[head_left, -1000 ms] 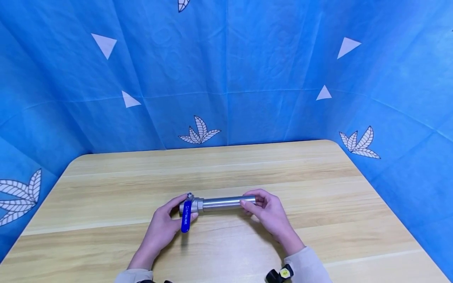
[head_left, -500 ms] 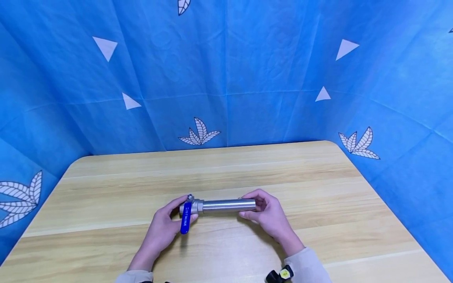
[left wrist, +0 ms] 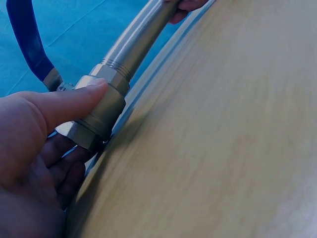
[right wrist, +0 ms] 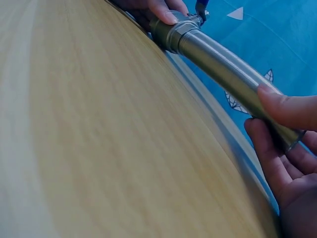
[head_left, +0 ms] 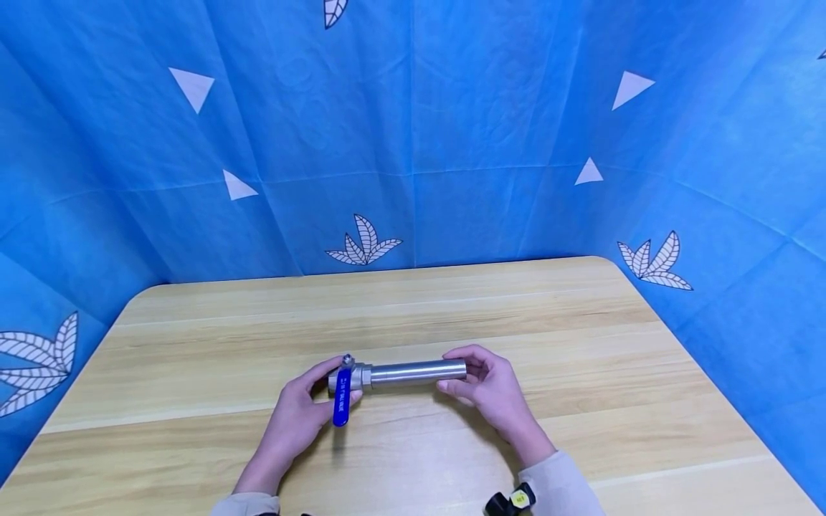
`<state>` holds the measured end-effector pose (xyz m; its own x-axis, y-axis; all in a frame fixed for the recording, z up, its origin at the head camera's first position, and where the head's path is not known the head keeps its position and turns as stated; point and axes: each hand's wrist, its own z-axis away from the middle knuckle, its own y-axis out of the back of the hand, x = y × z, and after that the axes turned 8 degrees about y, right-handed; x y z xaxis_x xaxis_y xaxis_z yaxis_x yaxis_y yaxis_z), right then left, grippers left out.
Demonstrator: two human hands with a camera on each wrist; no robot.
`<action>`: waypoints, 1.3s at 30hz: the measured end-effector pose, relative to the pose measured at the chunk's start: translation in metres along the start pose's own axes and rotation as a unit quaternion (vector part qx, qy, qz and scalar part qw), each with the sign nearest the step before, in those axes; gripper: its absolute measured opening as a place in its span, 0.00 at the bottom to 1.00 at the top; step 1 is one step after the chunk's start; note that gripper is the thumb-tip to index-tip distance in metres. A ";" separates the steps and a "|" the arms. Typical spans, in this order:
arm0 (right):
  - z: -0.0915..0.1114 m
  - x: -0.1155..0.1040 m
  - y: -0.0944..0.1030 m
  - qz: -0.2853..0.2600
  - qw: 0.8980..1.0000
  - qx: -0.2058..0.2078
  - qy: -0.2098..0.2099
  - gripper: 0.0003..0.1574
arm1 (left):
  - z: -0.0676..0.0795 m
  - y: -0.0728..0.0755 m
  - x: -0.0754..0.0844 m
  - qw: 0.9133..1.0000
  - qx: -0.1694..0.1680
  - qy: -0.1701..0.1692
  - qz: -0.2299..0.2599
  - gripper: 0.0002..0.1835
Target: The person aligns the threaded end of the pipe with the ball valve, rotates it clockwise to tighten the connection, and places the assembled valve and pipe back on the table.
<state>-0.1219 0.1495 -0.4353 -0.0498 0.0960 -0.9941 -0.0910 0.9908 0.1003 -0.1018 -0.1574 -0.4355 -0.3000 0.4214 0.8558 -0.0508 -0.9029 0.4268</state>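
Observation:
A metal ball valve (head_left: pixel 358 375) with a blue lever handle (head_left: pixel 341 405) is in my left hand (head_left: pixel 297 417). The left thumb (left wrist: pixel 74 102) presses along the valve body, and the other fingers curl beneath it. From the valve's right side runs a smooth steel pipe (head_left: pixel 416 372). A few thread rings show at the joint in the left wrist view. My right hand (head_left: pixel 493 390) holds the pipe's far end between thumb and fingers, with the thumb (right wrist: pixel 285 106) against its side. Valve and pipe lie level in one line, close over the table, and the handle points toward me.
The wooden table (head_left: pixel 413 308) has rounded back corners. Blue cloth (head_left: pixel 413 129) with white triangles and leaf prints hangs behind it and at both sides. A black device with a yellow label (head_left: pixel 519 498) sits at the right sleeve.
The right thumb has moved from the top of the pipe down to its near side. The valve handle's tip has shifted slightly. The left hand keeps its grip in place.

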 end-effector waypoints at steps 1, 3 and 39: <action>0.000 -0.001 0.000 0.003 1.000 0.001 -0.004 0.28 | 0.000 0.000 0.000 1.000 0.000 -0.001 0.001 0.38; 0.000 -0.001 0.000 0.005 1.000 0.001 -0.014 0.27 | -0.001 0.000 0.000 1.000 0.000 0.001 0.000 0.38; 0.002 0.002 0.002 -0.009 1.000 -0.028 0.011 0.30 | 0.002 0.001 0.001 1.000 -0.003 0.002 0.000 0.37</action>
<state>-0.1206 0.1522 -0.4374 -0.0703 0.0763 -0.9946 -0.1466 0.9855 0.0860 -0.1000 -0.1579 -0.4339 -0.3040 0.4214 0.8544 -0.0571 -0.9033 0.4252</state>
